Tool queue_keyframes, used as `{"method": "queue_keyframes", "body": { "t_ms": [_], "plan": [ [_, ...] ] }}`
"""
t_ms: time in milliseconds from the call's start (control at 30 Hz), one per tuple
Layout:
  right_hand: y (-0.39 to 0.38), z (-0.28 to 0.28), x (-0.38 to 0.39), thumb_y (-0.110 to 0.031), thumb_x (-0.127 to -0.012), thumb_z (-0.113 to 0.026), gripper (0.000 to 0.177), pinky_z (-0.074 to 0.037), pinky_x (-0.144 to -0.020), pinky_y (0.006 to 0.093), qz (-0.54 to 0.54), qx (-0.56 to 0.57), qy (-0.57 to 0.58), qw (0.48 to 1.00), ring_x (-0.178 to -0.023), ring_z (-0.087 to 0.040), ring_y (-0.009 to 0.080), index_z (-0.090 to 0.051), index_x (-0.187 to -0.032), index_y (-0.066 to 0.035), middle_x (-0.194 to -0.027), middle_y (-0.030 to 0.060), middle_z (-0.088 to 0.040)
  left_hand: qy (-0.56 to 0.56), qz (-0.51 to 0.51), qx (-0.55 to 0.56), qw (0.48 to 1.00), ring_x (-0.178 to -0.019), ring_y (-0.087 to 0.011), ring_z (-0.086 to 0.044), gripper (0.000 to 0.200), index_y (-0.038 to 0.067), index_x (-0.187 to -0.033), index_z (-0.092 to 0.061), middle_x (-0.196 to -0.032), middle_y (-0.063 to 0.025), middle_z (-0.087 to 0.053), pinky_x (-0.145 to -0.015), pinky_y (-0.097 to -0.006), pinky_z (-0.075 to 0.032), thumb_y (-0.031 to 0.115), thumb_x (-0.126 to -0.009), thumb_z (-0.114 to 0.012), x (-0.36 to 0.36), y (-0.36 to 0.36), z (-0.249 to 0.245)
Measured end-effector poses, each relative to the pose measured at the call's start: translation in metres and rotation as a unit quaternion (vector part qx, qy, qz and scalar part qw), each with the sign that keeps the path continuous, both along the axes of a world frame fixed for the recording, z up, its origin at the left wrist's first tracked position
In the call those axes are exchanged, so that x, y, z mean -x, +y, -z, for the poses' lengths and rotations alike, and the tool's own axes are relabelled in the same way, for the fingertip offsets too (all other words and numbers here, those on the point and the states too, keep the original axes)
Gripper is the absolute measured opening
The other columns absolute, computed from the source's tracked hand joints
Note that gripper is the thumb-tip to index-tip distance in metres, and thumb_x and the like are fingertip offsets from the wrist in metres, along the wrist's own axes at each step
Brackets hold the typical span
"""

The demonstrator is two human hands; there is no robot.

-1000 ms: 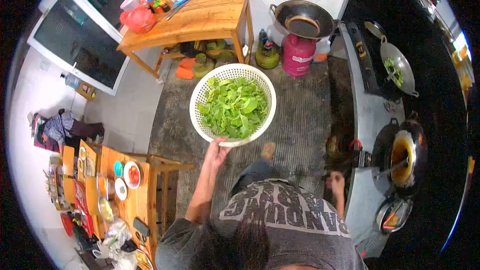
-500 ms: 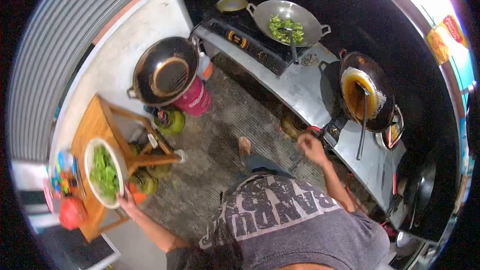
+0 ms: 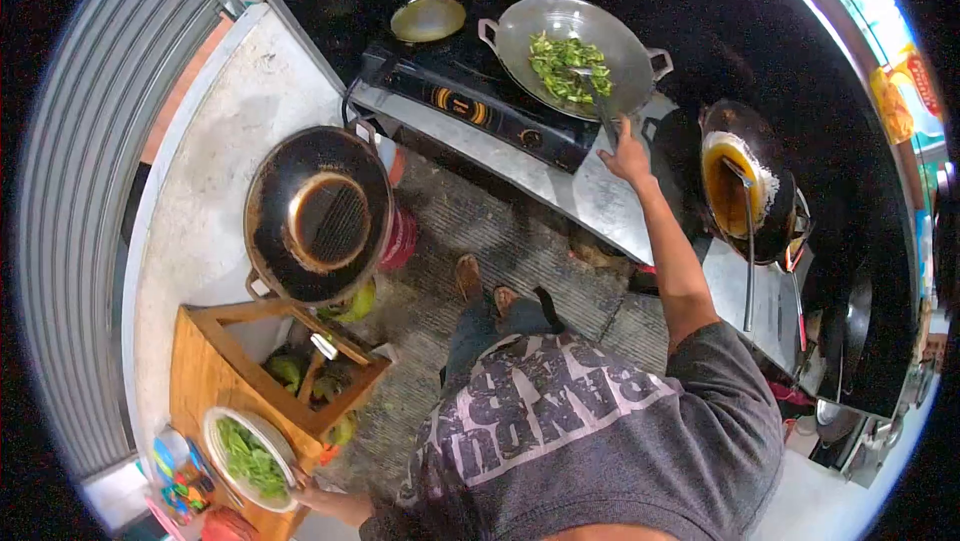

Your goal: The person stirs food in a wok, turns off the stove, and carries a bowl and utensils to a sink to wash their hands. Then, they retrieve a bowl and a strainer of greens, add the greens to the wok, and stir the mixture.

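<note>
My right hand [image 3: 628,155] is closed at the end of the dark handle of a spatula [image 3: 601,106]. The spatula's head lies among chopped green vegetables [image 3: 560,63] in a two-handled wok [image 3: 625,46] on the stove. Down at the lower left, my left hand [image 3: 308,493] grips the rim of a white bowl [image 3: 213,441]. Leafy greens [image 3: 252,457] fill this bowl, which overlaps the wooden table [image 3: 195,366] in this view.
A black gas stove [image 3: 400,76] sits on the metal counter [image 3: 590,196]. Another wok [image 3: 730,206] with brown liquid and a ladle [image 3: 749,261] stands to the right. A large dark pan [image 3: 270,241] is at the left, above a pink bucket [image 3: 400,239].
My right hand has reached forward from the counter's edge and taken hold of the spatula handle. My left hand still holds the bowl, which now appears lower in view. My body has moved closer to the stove.
</note>
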State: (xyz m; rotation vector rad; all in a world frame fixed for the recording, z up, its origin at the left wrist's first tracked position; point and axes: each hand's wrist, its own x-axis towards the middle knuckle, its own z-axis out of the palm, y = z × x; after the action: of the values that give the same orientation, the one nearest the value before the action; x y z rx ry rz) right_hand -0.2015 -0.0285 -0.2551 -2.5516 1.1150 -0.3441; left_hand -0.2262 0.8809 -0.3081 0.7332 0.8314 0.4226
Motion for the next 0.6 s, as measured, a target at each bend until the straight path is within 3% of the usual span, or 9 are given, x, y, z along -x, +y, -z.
{"method": "queue_keyframes", "body": {
  "t_ms": [133,200,267,333,433,533,600],
  "plan": [
    [-0.034,0.007,-0.028,-0.013,-0.070,-0.060,0.066,-0.044,-0.074,0.0479,0.013,0.007,0.087,0.996,-0.087,-0.054,0.0429,-0.026,-0.127,-0.011,-0.093,0.0262,-0.057,0.061,0.004,-0.043,0.997,-0.106,-0.0360,-0.037,0.049,-0.011,-0.118,-0.029,-0.117,-0.0252,-0.034,-0.087,-0.0435,-0.041,0.010,-0.077,-0.045,-0.014,-0.027,0.013],
    [-0.052,-0.009,-0.022,-0.006,-0.072,-0.055,0.044,-0.044,-0.075,0.0445,0.011,0.023,0.105,0.994,-0.087,-0.055,0.0386,-0.045,-0.115,-0.008,-0.092,0.0211,-0.059,0.088,0.016,-0.057,0.994,-0.104,-0.0356,-0.037,0.048,-0.011,-0.117,-0.030,-0.115,-0.0246,-0.034,-0.086,-0.0434,-0.042,0.011,-0.078,-0.046,-0.019,-0.031,0.018],
    [-0.066,-0.043,-0.005,-0.004,-0.071,-0.053,0.036,-0.045,-0.074,0.0419,-0.088,0.043,0.015,0.995,-0.088,-0.055,0.0379,-0.050,-0.107,-0.006,-0.092,0.0219,-0.058,0.107,0.026,-0.068,0.992,-0.103,-0.0351,-0.038,0.047,-0.010,-0.117,-0.031,-0.114,-0.0240,-0.035,-0.084,-0.0434,-0.042,0.012,-0.078,-0.046,-0.026,-0.041,0.017],
    [-0.054,-0.105,0.002,-0.002,-0.070,-0.053,0.033,-0.044,-0.075,0.0396,-0.111,0.014,0.081,0.990,-0.090,-0.055,0.0374,-0.051,-0.104,-0.004,-0.092,0.0224,-0.058,0.121,0.042,-0.077,0.989,-0.101,-0.0346,-0.038,0.047,-0.010,-0.116,-0.031,-0.113,-0.0235,-0.036,-0.083,-0.0433,-0.042,0.012,-0.078,-0.046,-0.038,-0.054,0.017],
    [-0.042,-0.144,0.012,-0.001,-0.068,-0.053,0.033,-0.044,-0.075,0.0391,-0.091,0.006,0.129,0.987,-0.091,-0.055,0.0369,-0.051,-0.102,-0.003,-0.091,0.0223,-0.058,0.141,0.064,-0.083,0.984,-0.099,-0.0338,-0.039,0.046,-0.009,-0.115,-0.032,-0.110,-0.0226,-0.037,-0.081,-0.0432,-0.042,0.013,-0.078,-0.047,-0.046,-0.069,0.022],
    [-0.050,-0.129,0.022,0.000,-0.067,-0.054,0.034,-0.043,-0.076,0.0382,-0.132,0.012,0.157,0.979,-0.091,-0.055,0.0367,-0.050,-0.101,-0.002,-0.090,0.0218,-0.058,0.166,0.090,-0.086,0.978,-0.096,-0.0331,-0.040,0.045,-0.008,-0.115,-0.033,-0.108,-0.0217,-0.039,-0.080,-0.0432,-0.043,0.014,-0.078,-0.047,-0.052,-0.098,0.033],
    [-0.055,-0.100,0.016,0.001,-0.068,-0.054,0.035,-0.043,-0.075,0.0390,-0.102,-0.026,0.128,0.986,-0.091,-0.054,0.0383,-0.050,-0.102,-0.001,-0.091,0.0230,-0.057,0.177,0.110,-0.083,0.975,-0.095,-0.0326,-0.041,0.044,-0.007,-0.114,-0.034,-0.107,-0.0211,-0.039,-0.078,-0.0431,-0.043,0.015,-0.079,-0.048,-0.054,-0.119,0.040]
  ]
}}
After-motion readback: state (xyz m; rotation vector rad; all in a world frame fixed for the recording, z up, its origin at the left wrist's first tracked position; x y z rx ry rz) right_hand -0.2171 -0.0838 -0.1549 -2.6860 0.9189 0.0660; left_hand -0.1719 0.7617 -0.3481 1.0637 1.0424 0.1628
